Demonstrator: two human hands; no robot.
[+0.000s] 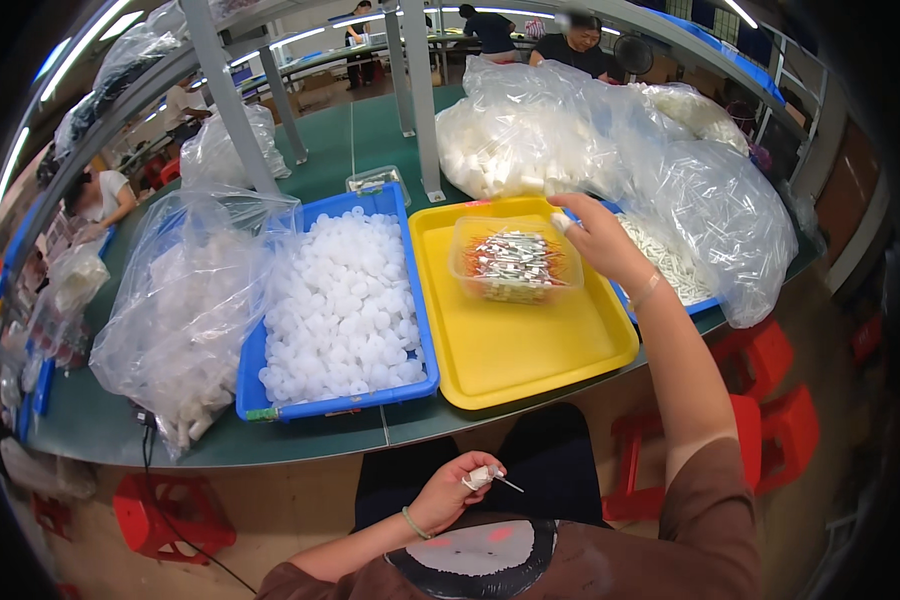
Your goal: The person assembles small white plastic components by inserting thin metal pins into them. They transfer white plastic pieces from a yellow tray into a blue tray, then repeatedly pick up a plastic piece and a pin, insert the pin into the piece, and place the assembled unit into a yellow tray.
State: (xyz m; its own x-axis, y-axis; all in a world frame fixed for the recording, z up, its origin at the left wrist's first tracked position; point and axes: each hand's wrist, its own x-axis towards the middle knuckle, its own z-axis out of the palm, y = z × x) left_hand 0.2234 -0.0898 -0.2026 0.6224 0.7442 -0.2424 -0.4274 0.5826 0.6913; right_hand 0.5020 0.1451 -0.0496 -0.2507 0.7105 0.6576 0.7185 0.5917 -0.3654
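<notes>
Low in front of my body, my left hand [457,492] is closed on a thin pale stick [510,484], which juts out to the right. White material shows around its fingertips; whether this is a finger wrap or a part, I cannot tell. My right hand [605,238] reaches over the right rim of the yellow tray [510,350], fingers apart, with white material on one digit. Just left of it, a clear plastic box [462,262] stands in the tray, filled with small pieces in white, silver and orange-red [516,262].
Left of the tray, a blue bin [428,372] holds white plastic caps [340,300]. Another blue bin [705,306] with white sticks [665,250] sits right. Clear bags [185,310] of parts crowd the green table [355,135]. Metal posts [420,100] rise behind; red stools [170,510] stand below.
</notes>
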